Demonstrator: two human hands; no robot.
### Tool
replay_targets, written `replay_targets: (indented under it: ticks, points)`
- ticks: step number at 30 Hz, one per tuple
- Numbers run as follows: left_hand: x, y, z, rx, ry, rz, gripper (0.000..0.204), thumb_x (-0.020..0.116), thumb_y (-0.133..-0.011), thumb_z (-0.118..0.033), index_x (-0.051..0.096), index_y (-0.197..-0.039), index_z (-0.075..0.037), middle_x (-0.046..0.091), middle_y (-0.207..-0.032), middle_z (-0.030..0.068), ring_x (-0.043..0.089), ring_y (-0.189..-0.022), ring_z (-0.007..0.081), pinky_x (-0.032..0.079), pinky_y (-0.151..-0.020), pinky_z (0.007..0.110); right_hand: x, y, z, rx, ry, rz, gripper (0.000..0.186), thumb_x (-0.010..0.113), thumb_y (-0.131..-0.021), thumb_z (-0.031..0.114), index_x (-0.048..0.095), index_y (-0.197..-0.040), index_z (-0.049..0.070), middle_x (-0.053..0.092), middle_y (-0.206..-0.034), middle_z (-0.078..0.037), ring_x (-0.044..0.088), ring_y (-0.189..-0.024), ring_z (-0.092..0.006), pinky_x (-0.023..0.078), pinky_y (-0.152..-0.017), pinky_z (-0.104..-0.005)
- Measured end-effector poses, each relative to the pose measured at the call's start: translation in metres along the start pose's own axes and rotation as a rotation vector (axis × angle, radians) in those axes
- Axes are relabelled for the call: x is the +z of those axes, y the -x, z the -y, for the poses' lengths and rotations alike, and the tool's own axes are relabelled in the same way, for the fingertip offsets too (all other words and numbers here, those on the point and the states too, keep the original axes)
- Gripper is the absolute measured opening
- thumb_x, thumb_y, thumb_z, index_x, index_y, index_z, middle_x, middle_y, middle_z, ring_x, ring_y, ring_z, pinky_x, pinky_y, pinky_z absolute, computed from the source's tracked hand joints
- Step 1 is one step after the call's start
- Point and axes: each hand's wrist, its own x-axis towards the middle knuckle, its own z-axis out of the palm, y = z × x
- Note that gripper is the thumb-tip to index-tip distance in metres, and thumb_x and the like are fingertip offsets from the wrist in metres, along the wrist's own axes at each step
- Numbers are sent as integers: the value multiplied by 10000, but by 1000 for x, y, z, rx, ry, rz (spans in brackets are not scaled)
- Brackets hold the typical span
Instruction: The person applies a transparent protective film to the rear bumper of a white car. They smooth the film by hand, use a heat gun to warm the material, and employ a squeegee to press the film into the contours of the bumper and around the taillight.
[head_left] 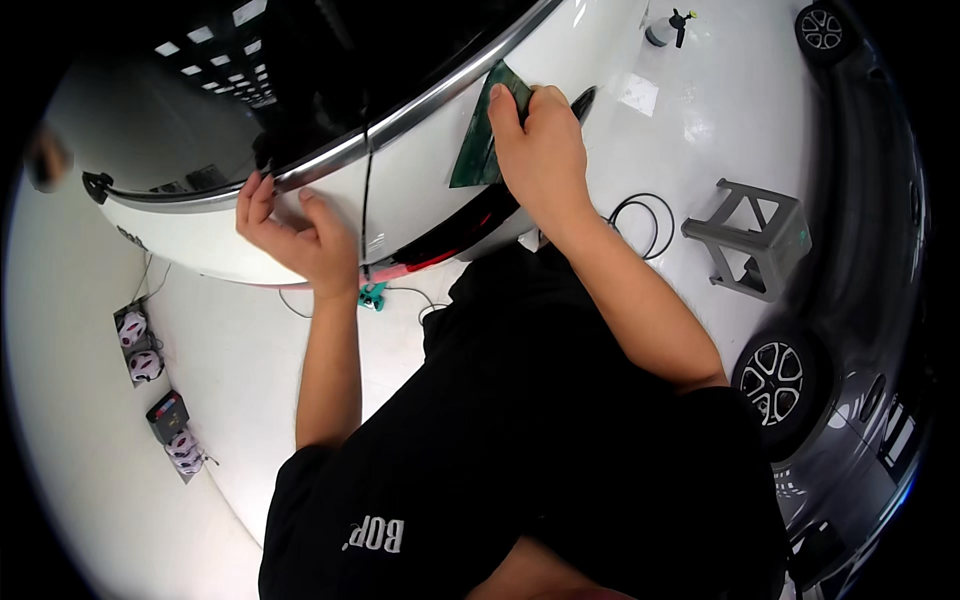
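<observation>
My right hand (545,155) grips a flat, dark green squeegee (468,160), thumb on its face and fingers behind it. Its broad blade lies against the white car's body panel (415,185), above the red and black tail light (462,228). Further left, my left hand (305,245) is raised at the chrome trim (425,100) below the dark glass (160,110). Its fingers are loosely bent, the thumb apart from them, and I see nothing in them. Between the hands a dark vertical seam crosses the panel.
A grey plastic stool (760,245) stands on the right, with a black coiled cable (655,200) nearby. Beyond it is a dark car (850,330). A spray bottle (661,32) stands at the far right. Below my left hand lies a teal object (371,296); several devices (140,348) line the left wall.
</observation>
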Motion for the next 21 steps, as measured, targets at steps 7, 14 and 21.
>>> replay_targets:
  ticks: [7, 14, 21]
  points:
    - [-11, 6, 1, 31, 104, -6, 383, 569, -897, 59, 499, -1274, 43, 478, -1407, 204, 475, -1328, 316, 415, -1078, 393, 35, 53, 30, 31, 90, -25, 461, 588, -1019, 362, 626, -803, -44, 654, -856, -239, 686, -770, -442, 545, -705, -503]
    - [-18, 13, 14, 12, 290, -34, 463, 539, -897, 39, 476, -1352, -21, 432, -1451, 170, 442, -1365, 294, 392, -1096, 439, 61, 77, 44, -40, 158, -61, 501, 590, -1002, 368, 637, -716, -41, 655, -766, -214, 678, -707, -403, 540, -658, -493]
    - [-21, 15, 14, 19, 367, -35, 490, 492, -898, -47, 463, -1387, -19, 407, -1489, 164, 424, -1381, 295, 367, -1121, 470, 71, 81, 48, -41, 177, -16, 545, 555, -1011, 393, 666, -708, -47, 656, -691, -214, 678, -662, -396, 537, -619, -481]
